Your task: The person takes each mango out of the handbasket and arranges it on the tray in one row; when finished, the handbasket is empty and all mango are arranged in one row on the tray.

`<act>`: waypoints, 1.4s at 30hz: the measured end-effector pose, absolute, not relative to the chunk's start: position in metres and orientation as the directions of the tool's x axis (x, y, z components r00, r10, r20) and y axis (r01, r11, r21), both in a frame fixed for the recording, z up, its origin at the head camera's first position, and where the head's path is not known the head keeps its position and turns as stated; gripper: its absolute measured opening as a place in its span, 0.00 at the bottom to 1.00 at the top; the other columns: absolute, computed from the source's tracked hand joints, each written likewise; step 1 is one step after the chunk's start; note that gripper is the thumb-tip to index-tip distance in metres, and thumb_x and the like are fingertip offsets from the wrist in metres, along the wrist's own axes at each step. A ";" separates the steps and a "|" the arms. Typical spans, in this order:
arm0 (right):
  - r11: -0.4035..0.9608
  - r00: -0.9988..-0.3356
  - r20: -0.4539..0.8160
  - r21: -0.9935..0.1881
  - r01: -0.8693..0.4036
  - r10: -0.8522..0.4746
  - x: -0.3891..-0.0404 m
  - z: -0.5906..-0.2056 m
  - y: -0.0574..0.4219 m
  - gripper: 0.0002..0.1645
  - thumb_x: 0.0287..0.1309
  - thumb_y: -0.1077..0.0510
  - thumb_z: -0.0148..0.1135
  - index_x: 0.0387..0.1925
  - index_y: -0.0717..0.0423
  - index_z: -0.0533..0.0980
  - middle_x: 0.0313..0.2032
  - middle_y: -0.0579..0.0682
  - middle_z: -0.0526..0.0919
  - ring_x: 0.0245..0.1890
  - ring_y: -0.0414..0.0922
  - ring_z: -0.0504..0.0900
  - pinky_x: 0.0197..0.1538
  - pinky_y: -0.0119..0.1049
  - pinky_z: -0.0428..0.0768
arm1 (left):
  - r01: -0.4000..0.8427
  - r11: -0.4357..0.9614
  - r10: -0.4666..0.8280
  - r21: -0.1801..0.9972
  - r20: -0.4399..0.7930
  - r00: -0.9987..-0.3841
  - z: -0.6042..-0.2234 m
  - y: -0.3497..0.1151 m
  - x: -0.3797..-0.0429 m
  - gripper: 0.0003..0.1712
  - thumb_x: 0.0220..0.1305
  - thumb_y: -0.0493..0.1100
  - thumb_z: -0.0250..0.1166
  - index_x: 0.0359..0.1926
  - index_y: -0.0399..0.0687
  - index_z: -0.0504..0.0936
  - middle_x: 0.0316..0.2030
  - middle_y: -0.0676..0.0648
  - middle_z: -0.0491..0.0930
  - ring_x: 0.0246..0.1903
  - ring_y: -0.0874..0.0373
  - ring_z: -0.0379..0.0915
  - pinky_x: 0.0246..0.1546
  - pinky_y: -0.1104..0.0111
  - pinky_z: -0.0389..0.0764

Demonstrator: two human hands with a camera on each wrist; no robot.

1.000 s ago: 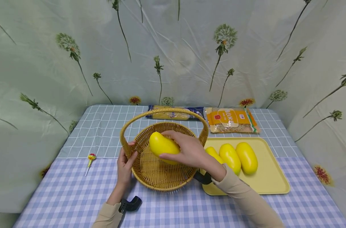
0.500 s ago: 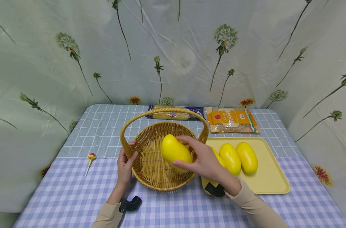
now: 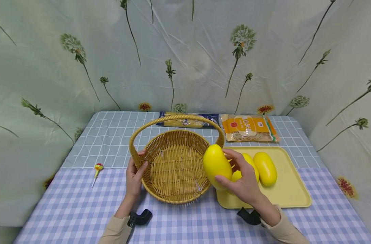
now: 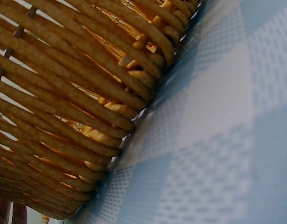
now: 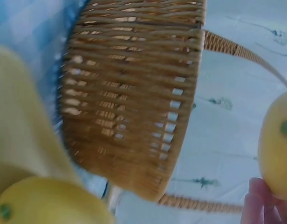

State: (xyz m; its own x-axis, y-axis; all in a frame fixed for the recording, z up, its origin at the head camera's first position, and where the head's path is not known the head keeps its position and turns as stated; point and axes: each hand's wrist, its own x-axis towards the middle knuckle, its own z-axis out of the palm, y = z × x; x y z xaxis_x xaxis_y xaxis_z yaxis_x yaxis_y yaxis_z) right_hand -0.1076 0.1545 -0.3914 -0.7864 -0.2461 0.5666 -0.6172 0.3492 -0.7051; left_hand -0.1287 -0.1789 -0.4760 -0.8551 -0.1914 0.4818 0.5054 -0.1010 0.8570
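Note:
In the head view my right hand (image 3: pixel 245 179) grips a yellow mango (image 3: pixel 215 166) between thumb and fingers, raised over the gap between basket and tray. The right wrist view shows this mango (image 5: pixel 278 144) with a green stem spot. A round wicker basket (image 3: pixel 176 173) with a tall arched handle stands at the middle of the table, nothing inside it. My left hand (image 3: pixel 134 178) holds its left rim at the handle's foot, thumb inside. On the yellow tray (image 3: pixel 290 193) at the right lie more mangoes (image 3: pixel 265 169), partly hidden behind my right hand.
Behind the basket lies a blue pack of pasta (image 3: pixel 188 121), with an orange food bag (image 3: pixel 248 128) to its right. A wrapped lollipop (image 3: pixel 97 171) rests on the checked cloth at the left. A floral curtain (image 3: pixel 185 61) hangs behind the table.
My right hand has carried the mango rightward, from above the basket to beyond its right rim, beside the tray. My left hand and the basket have stayed in place.

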 end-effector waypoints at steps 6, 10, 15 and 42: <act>0.391 -0.813 0.558 -0.719 -0.574 -0.167 -0.101 -0.398 0.178 0.42 0.38 0.68 0.73 0.59 0.60 0.68 0.43 0.47 0.77 0.33 0.41 0.74 0.30 0.28 0.75 | 0.508 -0.100 -0.189 0.856 0.485 -0.854 -0.475 -0.179 -0.129 0.19 0.65 0.25 0.52 0.56 0.24 0.66 0.57 0.34 0.69 0.60 0.47 0.62 0.61 0.69 0.63; 0.425 -0.810 0.580 -0.714 -0.557 -0.089 -0.101 -0.403 0.194 0.42 0.37 0.71 0.71 0.59 0.63 0.68 0.41 0.46 0.77 0.31 0.39 0.74 0.29 0.25 0.73 | 0.506 -0.097 -0.187 0.857 0.484 -0.855 -0.476 -0.179 -0.129 0.19 0.65 0.25 0.52 0.56 0.25 0.66 0.57 0.34 0.69 0.60 0.48 0.62 0.60 0.69 0.63; 0.466 -0.818 0.575 -0.730 -0.501 0.022 -0.102 -0.408 0.212 0.40 0.38 0.73 0.69 0.58 0.65 0.68 0.40 0.43 0.76 0.30 0.36 0.73 0.28 0.21 0.71 | 0.504 -0.100 -0.188 0.858 0.481 -0.856 -0.476 -0.180 -0.130 0.19 0.65 0.25 0.53 0.56 0.25 0.66 0.57 0.34 0.69 0.60 0.49 0.62 0.61 0.69 0.63; 0.712 -0.865 0.271 -0.689 0.132 0.422 -0.132 -0.460 0.335 0.42 0.55 0.38 0.62 0.67 0.48 0.63 0.52 0.58 0.70 0.32 0.46 0.63 0.28 0.39 0.62 | 0.515 -0.101 -0.187 0.851 0.492 -0.850 -0.477 -0.178 -0.129 0.19 0.65 0.25 0.52 0.56 0.23 0.65 0.57 0.33 0.68 0.60 0.50 0.62 0.61 0.69 0.62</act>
State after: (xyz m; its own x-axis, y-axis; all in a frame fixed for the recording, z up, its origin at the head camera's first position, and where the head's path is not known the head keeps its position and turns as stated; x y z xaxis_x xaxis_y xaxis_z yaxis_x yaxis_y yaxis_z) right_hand -0.1325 0.3349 -0.4599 -0.8650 0.4223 0.2711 0.1317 0.7123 -0.6894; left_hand -0.1290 -0.1783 -0.4767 -0.8502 -0.1871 0.4921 0.5149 -0.1011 0.8513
